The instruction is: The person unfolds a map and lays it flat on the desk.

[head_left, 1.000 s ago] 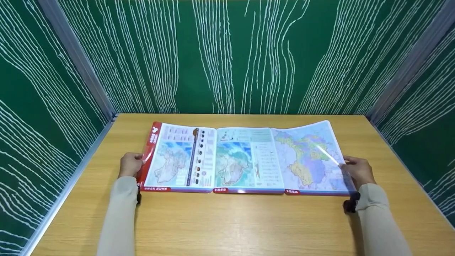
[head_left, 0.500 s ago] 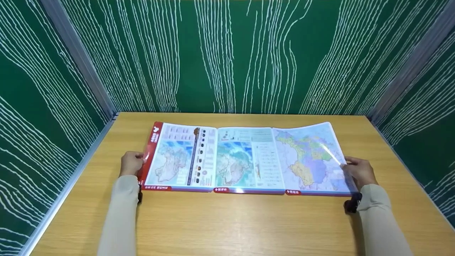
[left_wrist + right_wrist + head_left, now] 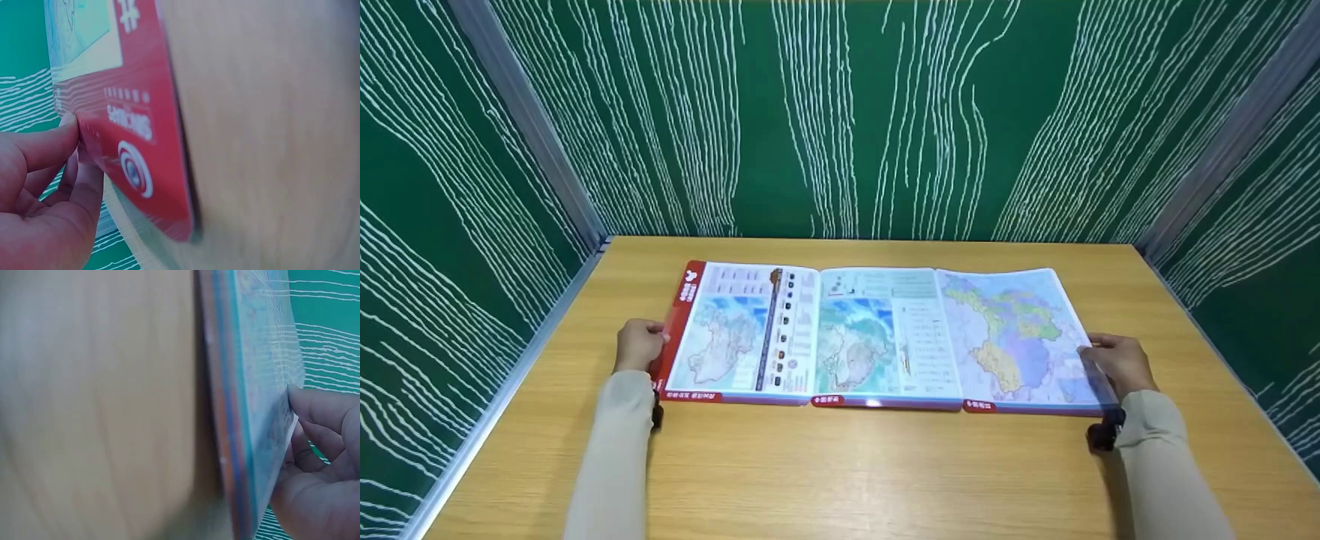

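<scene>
A glossy folded map (image 3: 870,337) lies spread across the wooden table in three panels, its print upside down in the head view. At the map's red left edge, my left hand (image 3: 639,345) pinches the sheet between thumb and fingers. The left wrist view shows the thumb on top of the red border (image 3: 143,135) and the fingers beneath it. My right hand (image 3: 1119,361) pinches the right edge of the map. In the right wrist view that edge (image 3: 264,439) is slightly raised, with the thumb above and the fingers below.
The wooden table (image 3: 855,472) extends in front of the map. Green panels with wavy white lines (image 3: 780,120) stand at the back and both sides, joined by grey corner posts (image 3: 529,112). Dark wrist cameras (image 3: 1102,435) sit at the cuffs.
The right panel has come down flatter, its far corner lower and the bright glare streak on it gone. Both hands keep their pinch at the edges and have barely moved.
</scene>
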A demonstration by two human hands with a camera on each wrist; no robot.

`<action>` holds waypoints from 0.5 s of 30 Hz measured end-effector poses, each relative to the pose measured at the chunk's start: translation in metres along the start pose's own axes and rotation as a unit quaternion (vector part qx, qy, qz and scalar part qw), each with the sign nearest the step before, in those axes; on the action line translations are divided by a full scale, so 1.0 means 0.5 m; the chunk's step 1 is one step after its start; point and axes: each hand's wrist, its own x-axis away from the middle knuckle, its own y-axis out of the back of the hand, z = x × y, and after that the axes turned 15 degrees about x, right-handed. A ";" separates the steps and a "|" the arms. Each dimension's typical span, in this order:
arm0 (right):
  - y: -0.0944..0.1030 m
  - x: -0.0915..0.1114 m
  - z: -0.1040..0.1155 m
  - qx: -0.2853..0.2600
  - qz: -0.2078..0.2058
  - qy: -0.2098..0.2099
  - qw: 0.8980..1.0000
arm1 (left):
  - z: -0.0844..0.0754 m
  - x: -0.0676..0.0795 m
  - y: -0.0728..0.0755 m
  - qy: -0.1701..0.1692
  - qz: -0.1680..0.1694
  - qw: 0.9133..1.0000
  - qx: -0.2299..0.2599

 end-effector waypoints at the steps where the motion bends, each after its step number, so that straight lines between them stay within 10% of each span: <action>1: 0.000 0.001 0.001 0.000 -0.001 0.000 1.000 | 0.000 0.001 0.000 -0.002 -0.002 1.000 0.000; 8: 0.001 0.005 0.002 -0.009 -0.010 -0.002 1.000 | 0.004 0.002 -0.001 -0.071 -0.050 0.996 -0.025; 15: 0.004 0.006 0.007 0.001 0.001 -0.014 1.000 | 0.001 0.003 -0.005 0.013 -0.041 0.995 0.087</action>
